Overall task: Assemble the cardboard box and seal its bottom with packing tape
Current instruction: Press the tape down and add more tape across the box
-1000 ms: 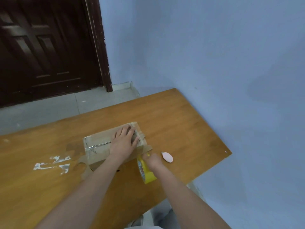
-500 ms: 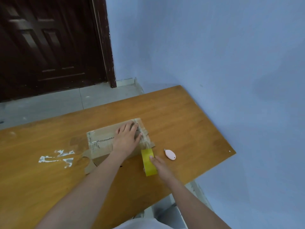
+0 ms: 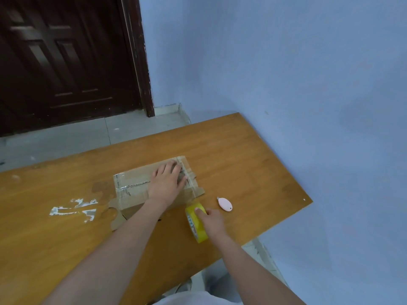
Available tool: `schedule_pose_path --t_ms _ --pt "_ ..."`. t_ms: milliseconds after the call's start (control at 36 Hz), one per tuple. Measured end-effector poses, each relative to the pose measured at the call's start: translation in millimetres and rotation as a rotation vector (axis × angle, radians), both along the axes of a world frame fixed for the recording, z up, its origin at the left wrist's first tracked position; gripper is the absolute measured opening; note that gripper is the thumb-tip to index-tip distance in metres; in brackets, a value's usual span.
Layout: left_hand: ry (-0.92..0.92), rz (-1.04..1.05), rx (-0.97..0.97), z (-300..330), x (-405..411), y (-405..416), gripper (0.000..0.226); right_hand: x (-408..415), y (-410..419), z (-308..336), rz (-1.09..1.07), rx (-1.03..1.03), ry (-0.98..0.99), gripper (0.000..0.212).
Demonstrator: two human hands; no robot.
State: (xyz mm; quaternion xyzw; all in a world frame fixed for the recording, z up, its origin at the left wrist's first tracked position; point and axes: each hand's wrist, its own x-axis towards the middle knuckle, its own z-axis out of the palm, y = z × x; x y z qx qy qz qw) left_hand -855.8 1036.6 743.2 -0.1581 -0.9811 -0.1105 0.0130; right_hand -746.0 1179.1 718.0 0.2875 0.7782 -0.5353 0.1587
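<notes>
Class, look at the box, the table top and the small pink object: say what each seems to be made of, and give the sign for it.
Box: brown corrugated cardboard, matt, with glossy clear tape glinting along its seam. Table: wood or wood-look laminate, orange-brown, grain lines, slight sheen. Small pink object: probably smooth plastic, evenly coloured, rounded; too small to be sure.

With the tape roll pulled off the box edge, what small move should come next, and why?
Probably the right hand should reach for the pink cutter to cut the strip: the yellow tape roll sits past the cardboard box, which the left hand presses flat.
</notes>
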Motion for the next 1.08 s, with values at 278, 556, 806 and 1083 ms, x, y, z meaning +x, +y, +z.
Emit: schedule_pose_path --t_ms 278,556,806,1083 --pt "0.021 -0.014 0.016 6 7 3 0.034 -8 -14 5 0.01 0.255 -0.154 0.041" --pt "0.134 -0.167 -0.04 20 20 13 0.013 -9 -9 12 0.053 0.224 -0.181 0.047" --pt "0.036 -0.191 -0.201 -1 47 2 0.082 -6 -19 6 0.119 0.333 -0.125 0.057" --pt "-0.132 -0.093 -0.308 -4 53 19 0.126 -9 -14 4 -0.051 0.105 -0.211 0.077"
